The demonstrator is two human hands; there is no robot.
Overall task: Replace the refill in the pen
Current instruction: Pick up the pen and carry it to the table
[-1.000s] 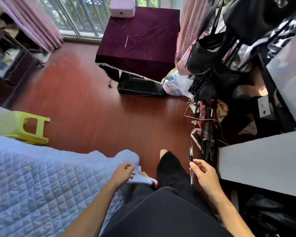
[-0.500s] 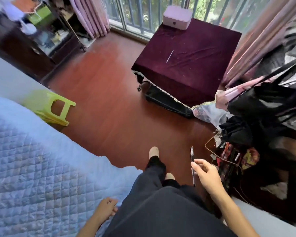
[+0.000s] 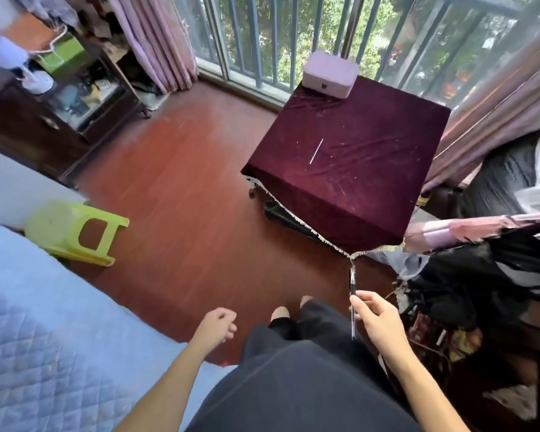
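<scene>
The right hand holds a slim dark pen with a clear lower barrel between the thumb and the fingertips. The pen stands almost upright, with one end pointing up toward the corner of the table and the other end down over the dark trousers of the person. The left hand is empty, with the fingers curled loosely inward, and it hangs above the red-brown wooden floor, near the edge of the light blue quilted bed cover.

Ahead of the person there is a square table covered with a dark red velvet cloth with a pale fringe. On the cloth lies a thin white refill stick, alone near the middle, well apart from the pen and from both hands. At the far edge of the table, near the window bars, sits a small pale pink box with rounded corners.

A lime green plastic stool lies on its side on the floor beside the bed. On the right is a pile of black bags and clothes.
</scene>
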